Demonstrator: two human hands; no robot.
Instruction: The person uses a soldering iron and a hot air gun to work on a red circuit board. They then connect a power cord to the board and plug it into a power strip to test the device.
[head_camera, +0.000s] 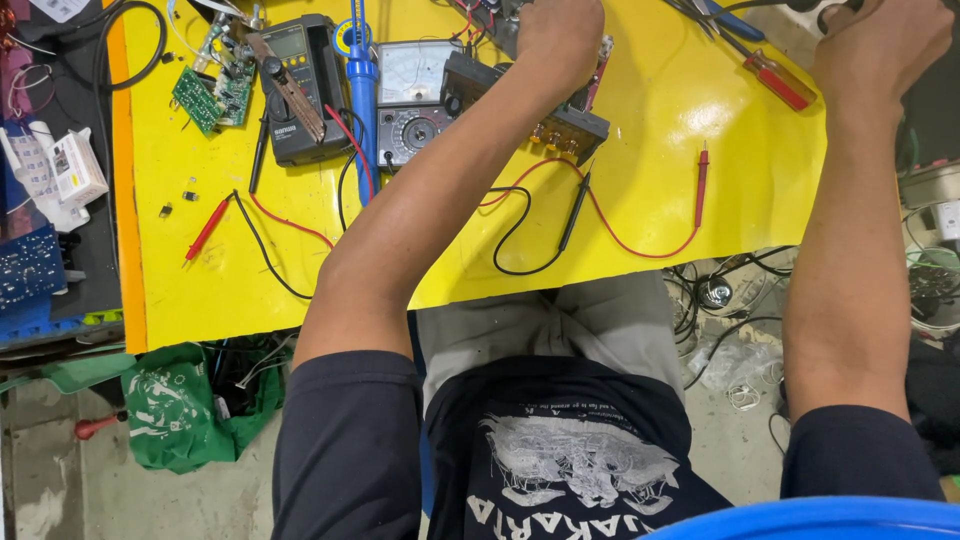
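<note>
Blue rim (820, 518) of a tub curves nearest, contents hidden. Beyond the knees spreads the yellow desk (650, 210), its near edge bare but for looped test leads (560, 225); open room lies toward the near left corner. At the far edge the left hand (560, 35) rests on a dark circuit module (560, 120), fingers curled over its far end, grip unclear. Off the far right corner the right hand (880, 45) is clenched around something dark, too hidden to name. Beside it lies a red-handled screwdriver (780, 80).
</note>
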